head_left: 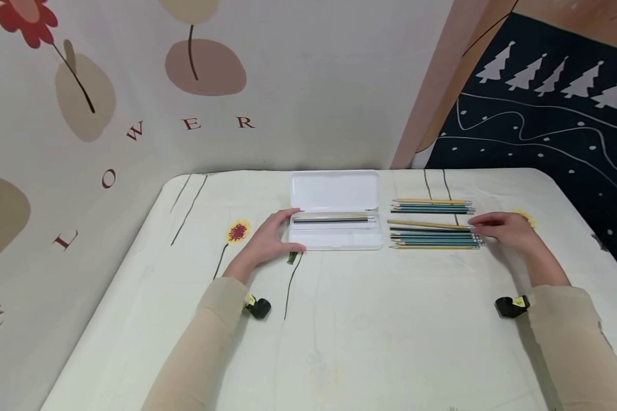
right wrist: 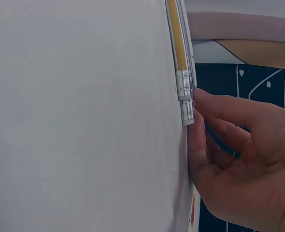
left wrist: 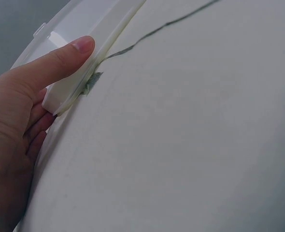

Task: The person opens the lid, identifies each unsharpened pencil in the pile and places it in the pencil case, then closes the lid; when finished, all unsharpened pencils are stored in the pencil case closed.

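A white pencil case (head_left: 334, 242) lies with its lid (head_left: 334, 191) folded back, and a few pencils (head_left: 334, 219) rest along the inside of its base. My left hand (head_left: 269, 238) grips the case's left end, its thumb on the front wall in the left wrist view and the fingers at the far side. At the right, my right hand (head_left: 506, 229) pinches the eraser end of a yellow pencil (head_left: 427, 224), which slants slightly above a row of green, dark and yellow pencils (head_left: 434, 240). In the right wrist view, metal ferrules (right wrist: 185, 89) overlap beside the fingertips.
Behind the row lies a second group of pencils (head_left: 432, 206), yellow, green and dark. A pale cloth (head_left: 370, 331) with printed flowers covers the table. A printed curtain (head_left: 319, 85) hangs behind its far edge, and a dark tree-patterned cloth (head_left: 550, 114) is at the right.
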A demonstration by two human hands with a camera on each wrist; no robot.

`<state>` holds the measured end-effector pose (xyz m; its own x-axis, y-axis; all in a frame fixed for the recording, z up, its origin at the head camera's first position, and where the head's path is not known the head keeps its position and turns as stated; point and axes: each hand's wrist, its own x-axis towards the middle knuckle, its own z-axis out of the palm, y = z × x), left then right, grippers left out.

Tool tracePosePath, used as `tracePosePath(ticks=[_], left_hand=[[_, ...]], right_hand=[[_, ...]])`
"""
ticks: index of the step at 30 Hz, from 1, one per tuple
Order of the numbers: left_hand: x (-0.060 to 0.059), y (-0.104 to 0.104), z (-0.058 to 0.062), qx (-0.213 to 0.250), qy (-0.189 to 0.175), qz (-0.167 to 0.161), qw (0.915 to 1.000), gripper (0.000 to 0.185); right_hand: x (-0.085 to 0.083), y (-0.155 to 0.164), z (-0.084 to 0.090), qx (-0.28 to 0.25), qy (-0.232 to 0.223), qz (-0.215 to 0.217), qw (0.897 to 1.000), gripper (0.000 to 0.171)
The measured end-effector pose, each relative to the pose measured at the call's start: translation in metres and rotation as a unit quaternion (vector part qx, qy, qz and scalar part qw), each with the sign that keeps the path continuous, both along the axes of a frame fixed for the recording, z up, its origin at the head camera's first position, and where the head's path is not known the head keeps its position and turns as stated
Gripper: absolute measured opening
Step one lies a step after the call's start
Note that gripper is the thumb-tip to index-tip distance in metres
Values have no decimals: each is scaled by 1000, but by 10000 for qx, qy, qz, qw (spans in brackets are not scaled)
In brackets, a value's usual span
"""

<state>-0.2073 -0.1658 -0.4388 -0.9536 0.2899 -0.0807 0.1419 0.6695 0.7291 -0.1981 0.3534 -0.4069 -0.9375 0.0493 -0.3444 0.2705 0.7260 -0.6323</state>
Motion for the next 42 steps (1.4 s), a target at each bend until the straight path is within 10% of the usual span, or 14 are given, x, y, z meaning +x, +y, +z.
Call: tracePosePath(ticks=[25,35,42], left_hand=[[3,-5,3,5,10,-21,10000,95],[-2,3,-1,-6,48,-188,9998,95],[1,-3,1,-105,30,-47,9999,94]], right_hand=[[7,-13,8,11,339,104,9994,42],[22,-6,21,-880,750,-556,9917,39],[16,-16,27,-2324,1027,-980,9622,14]])
